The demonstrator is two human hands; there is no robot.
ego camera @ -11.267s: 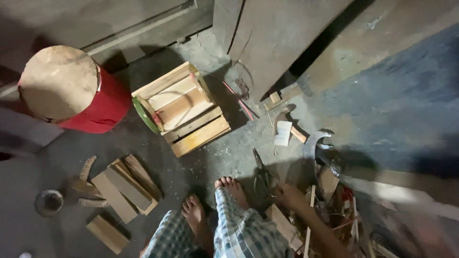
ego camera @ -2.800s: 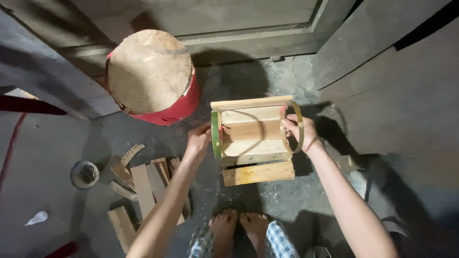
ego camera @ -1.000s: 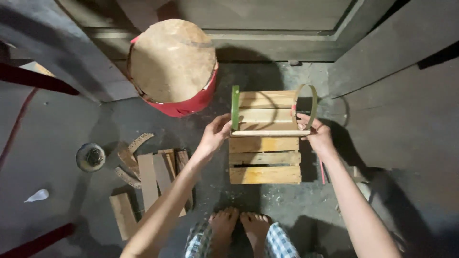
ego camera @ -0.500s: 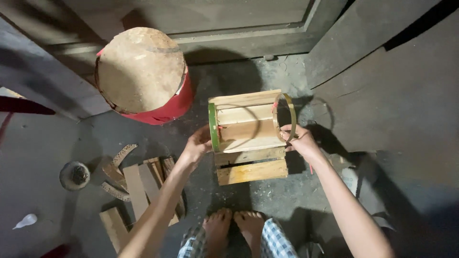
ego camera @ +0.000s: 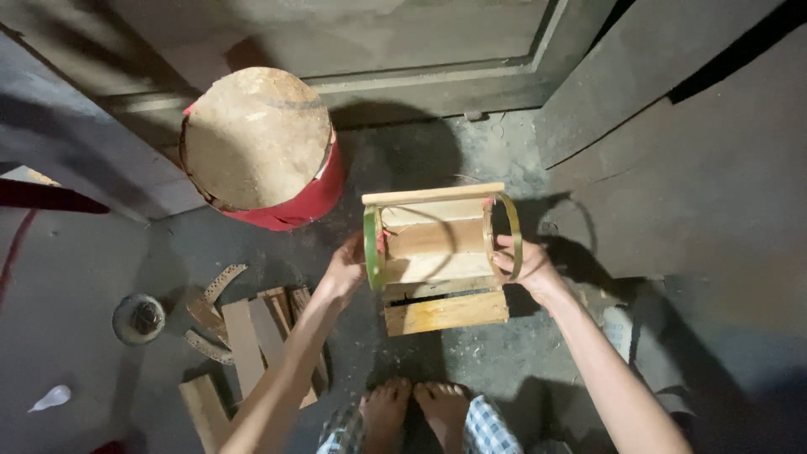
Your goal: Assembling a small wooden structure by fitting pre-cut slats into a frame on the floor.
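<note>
Small tin (ego camera: 139,319): sits on the floor (ego camera: 521,370) at far left, well apart from the work.
Offcuts (ego camera: 252,340): loose wooden strips lie just beside the left forearm.
Red drum (ego camera: 261,151): stands up and left of the frame, near but not touching.
Left hand (ego camera: 345,273): fingers clenched on the green hoop (ego camera: 371,248) at the frame's left end.
Slatted wooden frame (ego camera: 437,244): held over the floor, ahead of the bare feet (ego camera: 416,408), above a lower slat piece (ego camera: 445,311).
Right hand (ego camera: 525,269): fingers grasping the frame's right green hoop.
Doing it well: I judge even pressure on both ends keeps the slats square; avoid twisting the thin hoops.
</note>
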